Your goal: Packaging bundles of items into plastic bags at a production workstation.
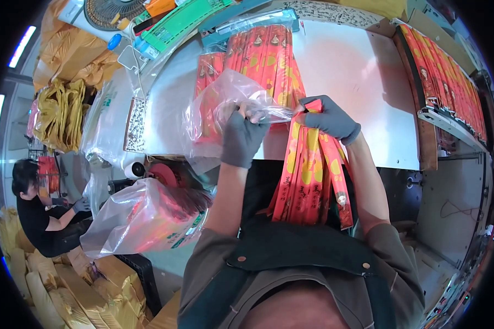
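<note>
Both my hands wear grey gloves with the fingertips showing. My left hand is closed on a clear plastic bag, its edge drawn across toward the right. In my right hand hangs a bunch of long, narrow red and yellow packets, gripped by their upper ends. The lower ends fan out in front of my apron. The stretched plastic meets the top of the bunch near my right fingers. Beyond my hands, more of these packets lie in stacks on the white table, partly under the bag.
A tray of upright packets stands at the right. A filled clear bag sits left of my arm. At the far left is a co-worker near cardboard boxes. A fan and a green holder stand at the back left.
</note>
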### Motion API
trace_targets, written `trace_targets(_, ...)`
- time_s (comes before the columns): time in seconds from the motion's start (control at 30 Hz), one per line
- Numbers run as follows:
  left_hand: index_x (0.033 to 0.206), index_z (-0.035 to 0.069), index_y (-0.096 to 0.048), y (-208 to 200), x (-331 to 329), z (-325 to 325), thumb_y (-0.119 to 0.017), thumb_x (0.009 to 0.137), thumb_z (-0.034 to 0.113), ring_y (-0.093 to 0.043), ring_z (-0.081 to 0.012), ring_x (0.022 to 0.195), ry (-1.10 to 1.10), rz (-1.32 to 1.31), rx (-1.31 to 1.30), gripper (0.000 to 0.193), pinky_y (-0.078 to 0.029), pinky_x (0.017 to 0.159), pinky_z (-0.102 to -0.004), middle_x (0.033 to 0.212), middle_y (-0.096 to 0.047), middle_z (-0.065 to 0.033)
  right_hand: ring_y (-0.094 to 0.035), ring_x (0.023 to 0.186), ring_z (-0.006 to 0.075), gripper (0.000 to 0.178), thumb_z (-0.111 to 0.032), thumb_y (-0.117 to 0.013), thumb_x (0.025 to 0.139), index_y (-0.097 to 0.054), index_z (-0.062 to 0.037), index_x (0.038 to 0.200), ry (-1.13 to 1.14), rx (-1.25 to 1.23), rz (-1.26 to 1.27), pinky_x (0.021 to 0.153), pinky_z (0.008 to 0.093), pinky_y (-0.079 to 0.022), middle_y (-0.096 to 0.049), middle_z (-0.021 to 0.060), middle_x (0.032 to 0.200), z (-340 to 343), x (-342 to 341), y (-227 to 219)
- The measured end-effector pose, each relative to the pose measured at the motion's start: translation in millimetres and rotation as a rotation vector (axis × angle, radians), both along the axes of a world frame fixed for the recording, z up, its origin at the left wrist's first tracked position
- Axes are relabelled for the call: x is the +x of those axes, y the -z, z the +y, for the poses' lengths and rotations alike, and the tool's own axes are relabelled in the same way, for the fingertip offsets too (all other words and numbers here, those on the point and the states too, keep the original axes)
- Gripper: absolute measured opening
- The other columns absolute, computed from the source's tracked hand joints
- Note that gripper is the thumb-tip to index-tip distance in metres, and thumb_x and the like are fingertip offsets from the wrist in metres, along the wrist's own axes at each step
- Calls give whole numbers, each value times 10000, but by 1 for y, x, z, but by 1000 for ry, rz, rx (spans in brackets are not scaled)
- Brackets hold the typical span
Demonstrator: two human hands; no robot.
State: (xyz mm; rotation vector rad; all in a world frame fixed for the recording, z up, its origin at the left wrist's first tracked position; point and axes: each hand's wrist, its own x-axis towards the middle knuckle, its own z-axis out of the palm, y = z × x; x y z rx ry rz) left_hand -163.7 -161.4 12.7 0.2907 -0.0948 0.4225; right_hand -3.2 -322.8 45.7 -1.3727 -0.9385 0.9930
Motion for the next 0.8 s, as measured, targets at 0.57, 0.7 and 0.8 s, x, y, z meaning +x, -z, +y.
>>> trace_targets(0.57, 783, 105, -511, 13, 5, -76, -758, 697, 296, -542, -217, 579, -789, 215, 1742, 324, -425, 528, -344, 657, -523, -33, -477, 1138, 184, 729, -370, -636, 821, -334, 6, 1368, 107, 199, 152, 952, 312, -396, -474, 123, 1281, -17, 3, 47)
trace_targets(0.7, 714, 102, -493, 7, -9, -73, -780, 655, 304, -528, -243, 585, -949, 308, 1715, 356, -400, 519, -357, 648, -506, -43, -507, 1091, 250, 700, -470, -468, 899, -297, 7, 1382, 340, 256, 215, 942, 357, -415, -507, 141, 1214, -32, -26, 80)
trace_targets(0.8, 676, 109, -484, 10, -25, -85, -775, 656, 327, -523, -253, 602, -1050, 224, 1871, 365, -400, 520, -352, 661, -503, -49, -393, 1238, 260, 678, -470, -377, 936, -237, -2, 1407, 464, 13, 134, 1027, 377, -342, -352, 152, 1385, -122, -9, 181)
